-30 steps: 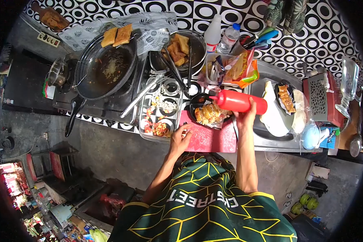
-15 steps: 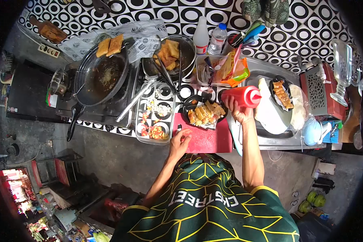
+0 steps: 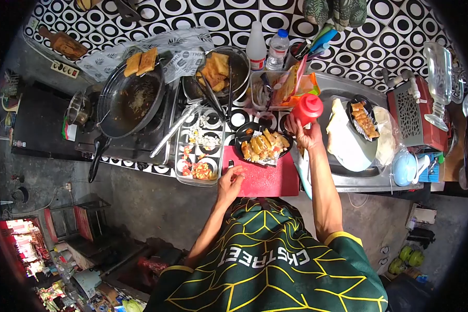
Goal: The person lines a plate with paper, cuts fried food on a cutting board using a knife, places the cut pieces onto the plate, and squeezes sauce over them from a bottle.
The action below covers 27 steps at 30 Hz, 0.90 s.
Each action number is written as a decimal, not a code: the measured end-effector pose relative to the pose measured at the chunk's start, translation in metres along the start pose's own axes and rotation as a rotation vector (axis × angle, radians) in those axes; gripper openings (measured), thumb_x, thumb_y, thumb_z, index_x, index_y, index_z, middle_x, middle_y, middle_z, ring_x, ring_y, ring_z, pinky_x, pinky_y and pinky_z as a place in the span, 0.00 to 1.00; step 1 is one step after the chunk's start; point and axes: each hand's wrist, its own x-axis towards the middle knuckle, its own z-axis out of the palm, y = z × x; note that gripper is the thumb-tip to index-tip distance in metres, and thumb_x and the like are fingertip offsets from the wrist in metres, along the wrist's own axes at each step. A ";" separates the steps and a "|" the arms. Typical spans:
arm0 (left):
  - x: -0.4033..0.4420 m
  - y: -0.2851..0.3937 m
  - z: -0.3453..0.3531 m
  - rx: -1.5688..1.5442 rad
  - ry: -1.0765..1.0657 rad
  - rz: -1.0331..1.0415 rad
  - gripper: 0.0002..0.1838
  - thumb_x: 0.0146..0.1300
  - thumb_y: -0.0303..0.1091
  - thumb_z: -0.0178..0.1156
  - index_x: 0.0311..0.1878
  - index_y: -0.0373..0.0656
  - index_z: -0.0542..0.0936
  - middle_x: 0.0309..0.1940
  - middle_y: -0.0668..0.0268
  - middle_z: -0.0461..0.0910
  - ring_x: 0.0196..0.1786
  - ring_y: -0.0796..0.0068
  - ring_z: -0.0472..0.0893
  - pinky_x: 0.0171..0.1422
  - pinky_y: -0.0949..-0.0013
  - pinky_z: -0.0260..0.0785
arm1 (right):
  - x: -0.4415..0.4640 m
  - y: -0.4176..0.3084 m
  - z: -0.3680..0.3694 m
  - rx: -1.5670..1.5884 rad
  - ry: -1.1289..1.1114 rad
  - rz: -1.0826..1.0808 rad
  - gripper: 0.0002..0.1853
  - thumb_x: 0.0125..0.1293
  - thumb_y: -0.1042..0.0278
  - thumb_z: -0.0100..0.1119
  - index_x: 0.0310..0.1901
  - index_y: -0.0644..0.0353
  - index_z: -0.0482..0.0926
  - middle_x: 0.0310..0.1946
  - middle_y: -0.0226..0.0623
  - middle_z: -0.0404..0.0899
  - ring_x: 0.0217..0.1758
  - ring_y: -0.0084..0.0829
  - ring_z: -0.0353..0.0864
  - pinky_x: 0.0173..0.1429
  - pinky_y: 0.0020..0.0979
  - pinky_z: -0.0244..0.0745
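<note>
My right hand [image 3: 306,136] is wrapped round a red squeeze bottle [image 3: 308,108], which stands nearly upright to the right of a black plate. On that black plate [image 3: 240,136] lie cut, filled golden pieces [image 3: 265,146] on patterned paper. The plate rests over the back of a red cutting board [image 3: 270,179]. My left hand [image 3: 231,182] lies at the board's left edge, by its handle slot, fingers loosely curled and apart, holding nothing. A clear divided tray [image 3: 197,181] with chopped red and white bits is left of the board.
A frying pan [image 3: 135,101] and a pan of fried pieces [image 3: 216,73] with tongs stand at the back left. Behind are a white bottle [image 3: 256,47] and a water bottle [image 3: 278,49]. Right of the board are a second black plate [image 3: 360,106] and a blue container [image 3: 400,169].
The red bottle has gone from lying sideways over the plate to nearly upright at its right, carried by my right hand. My left hand has stayed by the board's left edge.
</note>
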 end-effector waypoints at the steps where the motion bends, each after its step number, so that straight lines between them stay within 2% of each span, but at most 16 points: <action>1: 0.001 0.001 0.000 0.012 -0.016 -0.025 0.16 0.66 0.27 0.60 0.56 0.37 0.78 0.49 0.60 0.83 0.46 0.76 0.81 0.51 0.73 0.73 | -0.002 0.002 -0.001 -0.083 0.008 -0.034 0.47 0.62 0.43 0.63 0.65 0.78 0.56 0.62 0.63 0.62 0.57 0.56 0.77 0.52 0.44 0.85; 4: 0.009 0.004 0.000 0.032 0.031 0.057 0.16 0.65 0.32 0.62 0.54 0.40 0.79 0.45 0.61 0.85 0.42 0.76 0.82 0.46 0.72 0.73 | -0.015 0.014 -0.025 -0.485 0.065 -0.347 0.44 0.70 0.36 0.45 0.62 0.81 0.59 0.51 0.61 0.74 0.52 0.52 0.81 0.52 0.42 0.85; 5: 0.012 0.007 -0.001 0.031 0.037 0.032 0.16 0.64 0.33 0.63 0.55 0.42 0.79 0.43 0.62 0.85 0.41 0.76 0.82 0.45 0.72 0.73 | -0.023 0.019 -0.034 -0.762 0.129 -0.448 0.42 0.73 0.35 0.32 0.55 0.79 0.67 0.37 0.52 0.81 0.42 0.46 0.85 0.46 0.38 0.87; 6: 0.015 0.005 -0.001 0.035 0.051 0.024 0.17 0.64 0.33 0.63 0.55 0.42 0.80 0.43 0.62 0.85 0.41 0.76 0.81 0.45 0.72 0.73 | -0.031 0.043 -0.041 -0.995 0.353 -0.661 0.34 0.73 0.39 0.41 0.47 0.73 0.73 0.30 0.45 0.80 0.30 0.40 0.84 0.35 0.36 0.87; 7: 0.021 0.002 -0.001 0.037 0.063 0.018 0.17 0.64 0.33 0.64 0.55 0.42 0.80 0.42 0.63 0.85 0.40 0.76 0.81 0.44 0.71 0.73 | -0.033 0.048 -0.063 -1.247 0.379 -0.835 0.17 0.70 0.57 0.43 0.38 0.65 0.73 0.28 0.41 0.77 0.28 0.36 0.80 0.32 0.36 0.84; 8: 0.027 0.000 -0.002 0.037 0.075 0.013 0.17 0.63 0.34 0.64 0.55 0.43 0.80 0.41 0.63 0.85 0.40 0.76 0.81 0.44 0.71 0.73 | -0.042 0.069 -0.069 -1.374 0.479 -0.919 0.09 0.67 0.65 0.45 0.35 0.62 0.72 0.26 0.38 0.75 0.24 0.33 0.77 0.30 0.36 0.84; 9: 0.031 0.007 -0.004 0.064 0.042 -0.046 0.23 0.63 0.34 0.64 0.62 0.43 0.75 0.49 0.60 0.82 0.46 0.72 0.80 0.48 0.70 0.73 | -0.047 0.081 -0.076 -1.442 0.587 -0.908 0.09 0.66 0.68 0.47 0.36 0.64 0.73 0.26 0.37 0.75 0.25 0.33 0.79 0.31 0.37 0.84; 12: 0.041 0.017 0.008 -0.057 0.162 -0.059 0.29 0.64 0.35 0.63 0.66 0.39 0.68 0.58 0.58 0.75 0.56 0.72 0.75 0.58 0.67 0.68 | -0.040 0.087 -0.101 -1.511 0.656 -0.884 0.12 0.67 0.70 0.48 0.43 0.70 0.75 0.30 0.43 0.79 0.25 0.36 0.81 0.33 0.38 0.86; 13: 0.048 0.005 0.008 -0.104 0.097 -0.142 0.34 0.63 0.38 0.62 0.70 0.41 0.63 0.62 0.58 0.70 0.60 0.69 0.71 0.63 0.64 0.65 | -0.039 0.090 -0.102 -1.510 0.674 -0.834 0.14 0.66 0.69 0.50 0.45 0.74 0.76 0.36 0.47 0.81 0.35 0.39 0.84 0.40 0.38 0.85; 16: 0.063 0.002 0.016 -0.599 0.130 -0.383 0.35 0.63 0.39 0.61 0.71 0.42 0.61 0.59 0.61 0.70 0.57 0.68 0.71 0.64 0.64 0.64 | -0.027 0.091 -0.113 -1.403 0.550 -0.876 0.13 0.66 0.70 0.51 0.44 0.72 0.76 0.36 0.44 0.80 0.36 0.37 0.83 0.43 0.35 0.84; 17: 0.065 0.003 0.016 -0.631 0.072 -0.439 0.37 0.63 0.40 0.60 0.72 0.43 0.58 0.58 0.61 0.67 0.54 0.65 0.71 0.64 0.61 0.65 | -0.024 0.088 -0.115 -1.361 0.553 -0.858 0.11 0.66 0.71 0.51 0.43 0.70 0.76 0.35 0.40 0.80 0.35 0.32 0.82 0.44 0.32 0.82; 20: 0.065 0.008 0.018 -0.814 0.048 -0.517 0.37 0.62 0.41 0.61 0.72 0.42 0.58 0.58 0.58 0.65 0.54 0.64 0.71 0.65 0.59 0.65 | -0.017 0.086 -0.123 -1.319 0.474 -0.888 0.07 0.65 0.72 0.53 0.39 0.67 0.76 0.31 0.36 0.78 0.30 0.26 0.78 0.35 0.27 0.78; 23: 0.067 0.001 0.014 -0.822 0.010 -0.519 0.38 0.60 0.41 0.61 0.71 0.43 0.58 0.59 0.56 0.63 0.55 0.62 0.70 0.64 0.57 0.66 | -0.006 0.069 -0.137 -1.431 0.469 -0.912 0.04 0.63 0.73 0.56 0.35 0.65 0.77 0.27 0.33 0.77 0.26 0.21 0.75 0.26 0.24 0.69; 27: 0.071 0.003 0.008 -0.795 -0.025 -0.555 0.38 0.60 0.42 0.62 0.70 0.44 0.59 0.62 0.54 0.60 0.55 0.60 0.70 0.63 0.57 0.67 | 0.000 0.087 -0.130 -1.471 0.600 -1.068 0.05 0.62 0.73 0.59 0.30 0.64 0.76 0.20 0.30 0.74 0.19 0.19 0.69 0.20 0.24 0.61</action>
